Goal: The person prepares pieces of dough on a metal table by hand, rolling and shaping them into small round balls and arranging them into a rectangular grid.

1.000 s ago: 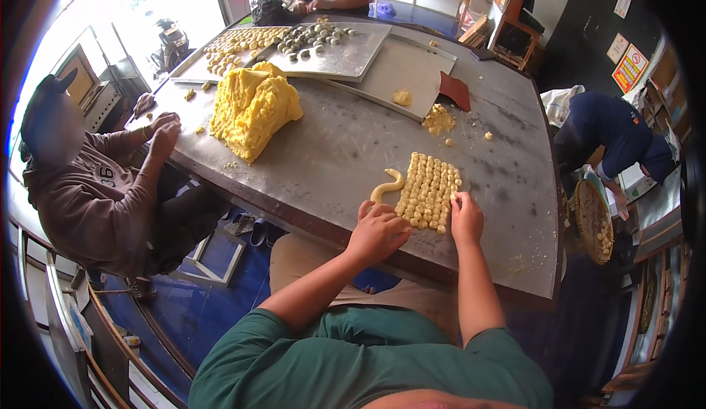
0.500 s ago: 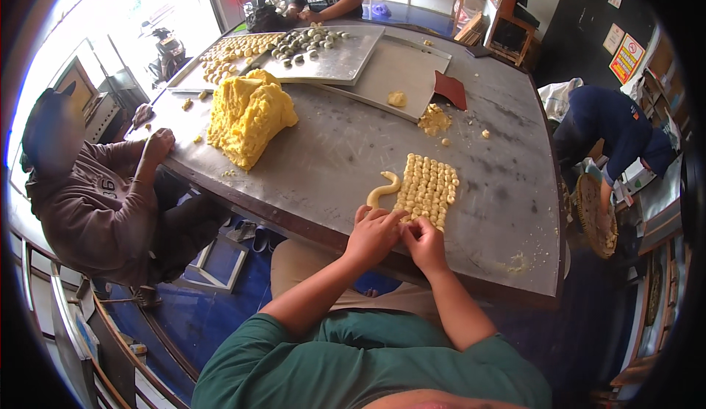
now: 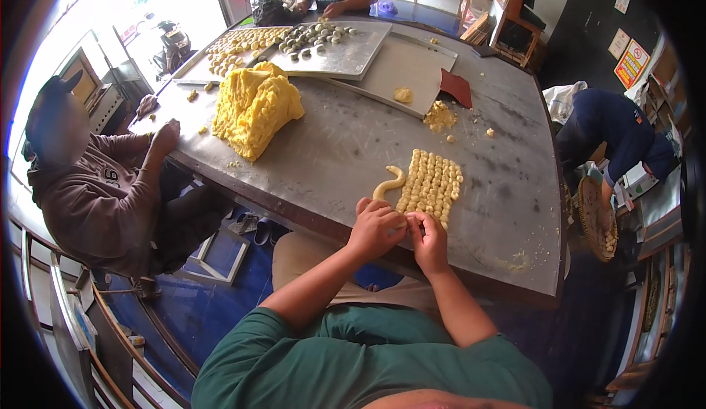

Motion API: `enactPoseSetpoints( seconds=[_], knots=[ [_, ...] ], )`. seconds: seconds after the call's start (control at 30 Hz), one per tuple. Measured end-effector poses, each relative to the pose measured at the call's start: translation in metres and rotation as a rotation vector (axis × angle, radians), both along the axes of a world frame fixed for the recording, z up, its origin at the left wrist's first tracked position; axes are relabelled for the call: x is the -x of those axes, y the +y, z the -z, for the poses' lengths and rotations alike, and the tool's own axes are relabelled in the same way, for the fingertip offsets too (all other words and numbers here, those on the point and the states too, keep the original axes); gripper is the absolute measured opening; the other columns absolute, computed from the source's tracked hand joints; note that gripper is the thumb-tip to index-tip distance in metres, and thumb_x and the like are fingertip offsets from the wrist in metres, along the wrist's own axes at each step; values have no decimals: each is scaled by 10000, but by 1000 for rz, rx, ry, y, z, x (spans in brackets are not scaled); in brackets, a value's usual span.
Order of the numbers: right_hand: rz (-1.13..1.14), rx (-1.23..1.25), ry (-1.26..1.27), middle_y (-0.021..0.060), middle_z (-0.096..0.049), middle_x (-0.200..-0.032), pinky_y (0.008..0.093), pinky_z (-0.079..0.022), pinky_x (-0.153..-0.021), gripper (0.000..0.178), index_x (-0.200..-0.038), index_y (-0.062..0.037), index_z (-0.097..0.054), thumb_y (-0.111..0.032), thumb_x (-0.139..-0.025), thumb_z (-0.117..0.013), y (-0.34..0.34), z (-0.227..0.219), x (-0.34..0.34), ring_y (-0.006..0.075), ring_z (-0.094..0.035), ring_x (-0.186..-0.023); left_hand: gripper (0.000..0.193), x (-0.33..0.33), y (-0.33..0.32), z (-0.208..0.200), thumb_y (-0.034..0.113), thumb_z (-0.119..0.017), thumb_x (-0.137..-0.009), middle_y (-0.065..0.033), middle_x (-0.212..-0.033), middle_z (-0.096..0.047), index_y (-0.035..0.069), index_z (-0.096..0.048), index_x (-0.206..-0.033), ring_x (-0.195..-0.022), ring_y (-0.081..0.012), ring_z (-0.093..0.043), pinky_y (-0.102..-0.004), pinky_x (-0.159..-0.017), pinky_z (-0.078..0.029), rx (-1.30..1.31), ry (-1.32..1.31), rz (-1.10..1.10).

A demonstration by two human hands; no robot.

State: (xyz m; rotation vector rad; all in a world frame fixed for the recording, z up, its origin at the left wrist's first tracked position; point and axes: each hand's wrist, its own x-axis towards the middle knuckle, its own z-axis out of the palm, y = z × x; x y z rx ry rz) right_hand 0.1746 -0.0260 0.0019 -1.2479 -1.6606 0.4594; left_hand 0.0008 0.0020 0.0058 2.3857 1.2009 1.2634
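At the near edge of the metal table, my left hand (image 3: 376,229) is closed around the near end of a curved rope of pale yellow dough (image 3: 390,182). The rope's free end lies bent on the tabletop beyond my knuckles. Close beside it, my right hand (image 3: 429,244) is closed in a pinch, its fingertips meeting those of my left hand. Whatever sits between these fingertips is hidden. Just past my right hand, small dough balls (image 3: 430,182) lie packed in neat rows.
A big yellow dough mound (image 3: 257,111) stands left on the table (image 3: 331,159). Beyond it are trays (image 3: 368,52) with yellow and dark green pieces, and a reddish-brown scraper (image 3: 456,88). One person sits left, another at the far side; a third bends over a woven basket (image 3: 597,219) at right.
My left fingers have curled in more, and my right hand has shifted slightly with its fingers raised. The whole view has tilted a little. The dough rope stays in place beside the rows.
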Motion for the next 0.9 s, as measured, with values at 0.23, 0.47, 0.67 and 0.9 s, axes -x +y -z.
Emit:
enactPoseSetpoints(
  seconds=[0.23, 0.47, 0.67, 0.9],
  knots=[
    [199, -1, 26, 129, -665, -822, 364, -527, -684, 178, -1087, -60, -744, -202, -993, -692, 17, 8, -15, 280, -636, -706, 146, 9, -1, 7, 251, -797, -818, -23, -864, -688, 141, -731, -889, -976, -266, -623, -455, -933, -398, 0, -21, -68],
    [461, 107, -194, 89, -704, -936, 414, -545, -812, 251, -1193, -136, -737, -177, -948, -706, 38, 22, -103, 306, -670, -869, 172, -13, -2, 0, 314, -753, -915, -12, -937, -728, 150, -757, -965, -1052, -247, -628, -436, -1010, -370, -19, 140, -9],
    [442, 38, -503, 68, -749, -1055, 449, -536, -883, 162, -1102, -145, -754, -166, -956, -688, 45, 26, -93, 331, -669, -1000, 181, -8, -1, -1, 333, -744, -931, -8, -952, -734, 158, -762, -974, -1059, -240, -628, -443, -1010, -370, 10, 136, -22],
    [136, 104, 29, 102, -725, -902, 366, -557, -739, 289, -1190, -60, -672, -233, -971, -744, 12, -6, -43, 246, -698, -818, 226, -1, -1, 2, 261, -779, -890, -4, -983, -745, 166, -747, -1093, -1007, -258, -636, -439, -986, -395, 21, 14, 16]
  ],
)
